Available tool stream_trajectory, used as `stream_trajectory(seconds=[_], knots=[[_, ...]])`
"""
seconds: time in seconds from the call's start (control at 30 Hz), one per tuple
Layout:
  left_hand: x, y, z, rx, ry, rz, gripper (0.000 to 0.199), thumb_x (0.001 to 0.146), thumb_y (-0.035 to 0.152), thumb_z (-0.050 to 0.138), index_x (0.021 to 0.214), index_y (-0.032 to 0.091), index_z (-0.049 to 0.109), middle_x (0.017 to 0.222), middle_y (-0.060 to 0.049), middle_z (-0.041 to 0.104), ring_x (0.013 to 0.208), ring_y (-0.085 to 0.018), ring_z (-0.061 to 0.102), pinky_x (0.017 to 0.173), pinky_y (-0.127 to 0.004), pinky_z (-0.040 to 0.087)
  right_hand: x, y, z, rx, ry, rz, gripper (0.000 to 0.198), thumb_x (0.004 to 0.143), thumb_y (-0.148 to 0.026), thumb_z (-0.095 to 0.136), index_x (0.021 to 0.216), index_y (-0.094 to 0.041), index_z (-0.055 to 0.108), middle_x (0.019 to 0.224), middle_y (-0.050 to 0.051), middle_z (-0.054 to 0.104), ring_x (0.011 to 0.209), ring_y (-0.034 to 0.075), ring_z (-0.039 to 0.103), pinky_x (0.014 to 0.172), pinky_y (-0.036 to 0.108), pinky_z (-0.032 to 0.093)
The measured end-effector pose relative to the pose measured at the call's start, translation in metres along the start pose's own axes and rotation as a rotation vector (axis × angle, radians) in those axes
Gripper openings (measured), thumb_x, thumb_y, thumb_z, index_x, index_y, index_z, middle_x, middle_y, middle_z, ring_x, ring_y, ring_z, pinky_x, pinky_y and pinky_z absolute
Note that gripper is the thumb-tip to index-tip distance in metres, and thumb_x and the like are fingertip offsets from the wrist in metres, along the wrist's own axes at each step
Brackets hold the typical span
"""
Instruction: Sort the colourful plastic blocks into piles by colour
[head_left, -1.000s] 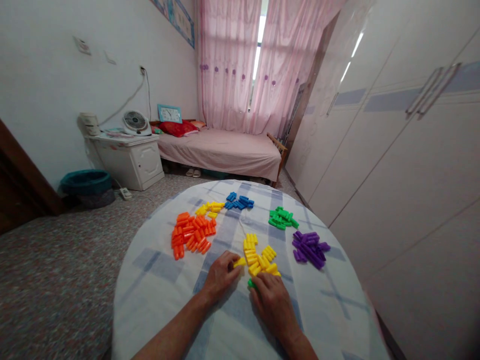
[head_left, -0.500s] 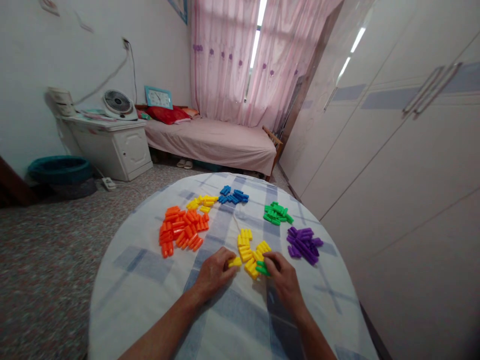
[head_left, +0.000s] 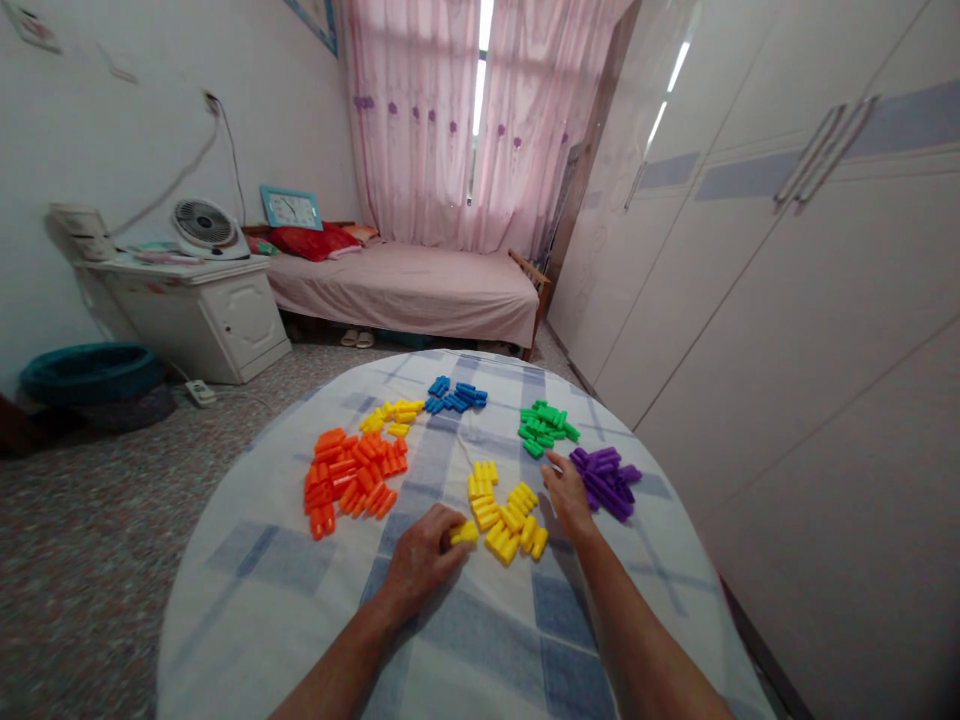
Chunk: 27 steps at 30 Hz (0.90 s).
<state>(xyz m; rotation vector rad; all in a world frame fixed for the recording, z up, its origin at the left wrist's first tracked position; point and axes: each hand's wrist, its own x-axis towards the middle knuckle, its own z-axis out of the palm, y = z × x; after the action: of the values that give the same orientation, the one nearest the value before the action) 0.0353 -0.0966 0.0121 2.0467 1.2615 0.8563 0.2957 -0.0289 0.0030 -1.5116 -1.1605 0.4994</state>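
My left hand (head_left: pixel 426 555) is closed around a yellow plastic block (head_left: pixel 465 533), just left of a cluster of yellow blocks (head_left: pixel 504 520). My right hand (head_left: pixel 566 490) reaches forward between the green block pile (head_left: pixel 546 425) and the purple block pile (head_left: pixel 604 480). Its fingers are slightly apart with nothing visible in them. Close to its fingertips, at the near edge of the green pile, lies a green block (head_left: pixel 533 450). The far sides of the right fingers are hidden.
Orange blocks (head_left: pixel 352 475) lie on the left of the round table, with yellow blocks (head_left: pixel 391 416) and blue blocks (head_left: pixel 454 396) further back. A checked tablecloth (head_left: pixel 300 600) covers the table. Beyond stand a bed (head_left: pixel 412 290) and, to the right, a wardrobe (head_left: pixel 787 330).
My right hand has moved forward from the yellow cluster to the green pile and let go of green blocks there. My left hand still holds its yellow block. The view has shifted slightly right.
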Motion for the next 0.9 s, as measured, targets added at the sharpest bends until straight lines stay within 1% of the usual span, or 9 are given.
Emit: stream_trajectory(seconds=[0.1,0.23,0.37,0.5,0.6,0.67,0.77,0.83,0.9], knots=[[0.001,0.000,0.000,0.012,0.000,0.006,0.016,0.077,0.029,0.056,0.089,0.021,0.061,0.081,0.000,0.055,0.069,-0.013,0.050,0.064,-0.025,0.039,-0.024,0.007,-0.008,-0.071,-0.001,0.004,0.036,0.069,-0.038,0.053,0.093,-0.015,0.067,0.095,0.012,0.068,0.086,0.023,0.062,0.083,0.041,0.047],[0.002,-0.003,0.000,-0.042,0.032,0.003,0.017,0.076,0.025,0.056,0.091,0.019,0.062,0.084,-0.001,0.057,0.068,-0.012,0.050,0.064,-0.024,0.041,-0.046,0.000,-0.013,-0.193,-0.059,-0.168,0.031,0.076,-0.033,0.046,0.092,-0.014,0.066,0.091,0.011,0.065,0.086,0.022,0.060,0.082,0.039,0.046],[0.001,-0.004,0.001,-0.102,0.119,-0.012,0.021,0.074,0.020,0.057,0.095,0.019,0.062,0.091,-0.002,0.059,0.071,-0.011,0.053,0.065,-0.023,0.044,-0.051,-0.007,-0.013,-0.240,-0.068,-0.208,0.029,0.079,-0.029,0.043,0.091,-0.014,0.066,0.090,0.010,0.065,0.085,0.022,0.059,0.079,0.037,0.045],[0.000,-0.002,-0.006,-0.079,0.180,0.017,0.021,0.077,0.021,0.055,0.098,0.020,0.062,0.095,-0.003,0.059,0.072,-0.011,0.055,0.065,-0.024,0.047,-0.050,-0.006,-0.012,-0.246,-0.066,-0.228,0.029,0.079,-0.028,0.042,0.090,-0.014,0.065,0.091,0.011,0.065,0.086,0.022,0.059,0.081,0.037,0.044],[0.009,-0.003,-0.023,0.035,0.214,0.045,0.020,0.080,0.024,0.055,0.099,0.021,0.060,0.094,-0.003,0.060,0.072,-0.012,0.056,0.067,-0.025,0.048,-0.050,-0.004,-0.012,-0.258,-0.084,-0.245,0.028,0.080,-0.028,0.042,0.091,-0.015,0.065,0.091,0.010,0.065,0.086,0.021,0.058,0.080,0.036,0.044],[0.024,-0.009,-0.039,0.164,0.240,0.055,0.020,0.081,0.026,0.055,0.100,0.021,0.060,0.095,-0.003,0.061,0.073,-0.013,0.057,0.069,-0.026,0.048,-0.051,-0.004,-0.013,-0.264,-0.095,-0.249,0.028,0.081,-0.027,0.042,0.092,-0.016,0.065,0.091,0.009,0.064,0.086,0.021,0.058,0.080,0.035,0.044],[0.055,-0.027,-0.067,0.404,0.298,0.060,0.020,0.082,0.028,0.053,0.100,0.020,0.060,0.100,-0.005,0.061,0.090,-0.018,0.058,0.081,-0.031,0.047,-0.050,-0.003,-0.013,-0.263,-0.103,-0.248,0.028,0.081,-0.027,0.042,0.092,-0.016,0.064,0.091,0.009,0.064,0.086,0.020,0.058,0.080,0.035,0.044],[0.077,-0.040,-0.084,0.532,0.335,0.000,0.021,0.081,0.026,0.054,0.100,0.018,0.061,0.102,-0.007,0.061,0.097,-0.021,0.057,0.086,-0.033,0.046,-0.050,-0.003,-0.013,-0.257,-0.110,-0.243,0.027,0.081,-0.028,0.042,0.091,-0.016,0.064,0.091,0.008,0.064,0.086,0.020,0.058,0.080,0.035,0.044],[0.097,-0.050,-0.098,0.608,0.337,-0.083,0.022,0.080,0.024,0.054,0.100,0.018,0.062,0.101,-0.008,0.062,0.096,-0.021,0.057,0.086,-0.033,0.046,-0.050,-0.002,-0.013,-0.252,-0.115,-0.234,0.026,0.080,-0.028,0.042,0.091,-0.017,0.064,0.091,0.008,0.064,0.087,0.020,0.059,0.081,0.035,0.044]])
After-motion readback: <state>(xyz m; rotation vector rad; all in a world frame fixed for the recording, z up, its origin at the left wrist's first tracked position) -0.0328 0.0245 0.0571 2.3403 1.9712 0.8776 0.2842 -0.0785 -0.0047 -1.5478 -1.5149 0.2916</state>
